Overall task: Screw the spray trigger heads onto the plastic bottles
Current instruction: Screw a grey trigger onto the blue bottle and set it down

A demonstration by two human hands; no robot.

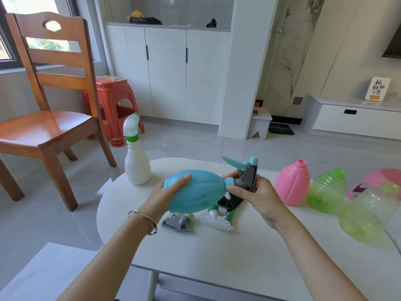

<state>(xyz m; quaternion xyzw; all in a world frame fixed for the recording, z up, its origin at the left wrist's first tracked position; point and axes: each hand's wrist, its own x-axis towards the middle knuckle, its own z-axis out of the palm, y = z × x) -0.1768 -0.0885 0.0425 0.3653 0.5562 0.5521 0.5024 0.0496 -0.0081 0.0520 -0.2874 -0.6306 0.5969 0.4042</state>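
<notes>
My left hand (167, 196) grips the body of a blue bottle (195, 191), held on its side above the white table (217, 253). At the bottle's neck sits a grey and teal spray trigger head (246, 172), and my right hand (258, 198) is closed around its collar. Loose heads lie on the table below: a grey one (176, 223), a white and green one (218, 220) and a black one (229, 200), partly hidden by the bottle. A white bottle (136, 161) with its head on stands upright at the back left.
A pink bottle (291, 185) and a green ribbed bottle (326, 194) stand open-necked at the right, with pale green bottles (364, 216) at the table's right edge. A wooden chair (47, 118) and a red stool (115, 105) are left of the table.
</notes>
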